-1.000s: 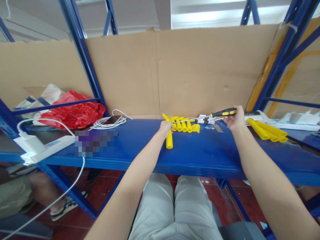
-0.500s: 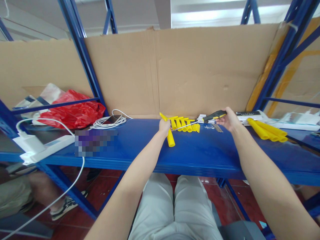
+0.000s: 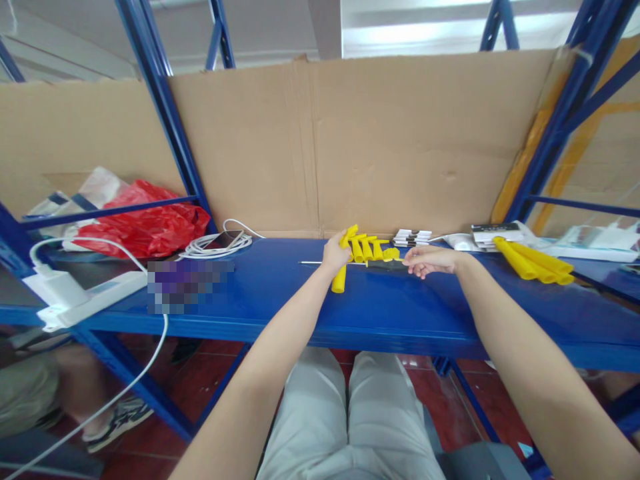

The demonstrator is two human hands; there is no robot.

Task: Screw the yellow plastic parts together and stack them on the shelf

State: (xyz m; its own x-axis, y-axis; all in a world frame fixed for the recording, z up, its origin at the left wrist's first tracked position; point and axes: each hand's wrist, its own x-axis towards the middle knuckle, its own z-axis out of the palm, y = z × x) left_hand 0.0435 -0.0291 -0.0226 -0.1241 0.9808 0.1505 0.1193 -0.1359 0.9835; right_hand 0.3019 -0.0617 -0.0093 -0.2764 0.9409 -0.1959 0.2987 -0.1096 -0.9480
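My left hand [image 3: 334,255] is closed around a yellow plastic tube-like piece [image 3: 339,280], whose lower round end points toward me. A screwdriver [image 3: 384,265] with a dark handle lies low over the tabletop, roughly level. Its thin shaft passes at my left hand, and the tip shows to the left; whether it goes through the piece or behind it I cannot tell. My right hand [image 3: 431,260] has its fingers curled at the handle's end. Several more yellow pieces [image 3: 367,249] stand in a row just right of my left hand.
Small white packets [image 3: 413,237] sit behind the row. More yellow tubes [image 3: 533,261] lie at the right, near a black-and-white box [image 3: 496,231]. At the left are a coiled white cable [image 3: 217,245], a red plastic bag [image 3: 150,217] and a power strip [image 3: 95,297]. Cardboard [image 3: 400,147] stands behind.
The screwdriver has shifted left and lower, so its tip now shows beyond my left hand. My right hand has followed leftward, covering the small screws and metal strip. The held yellow piece is turned slightly.
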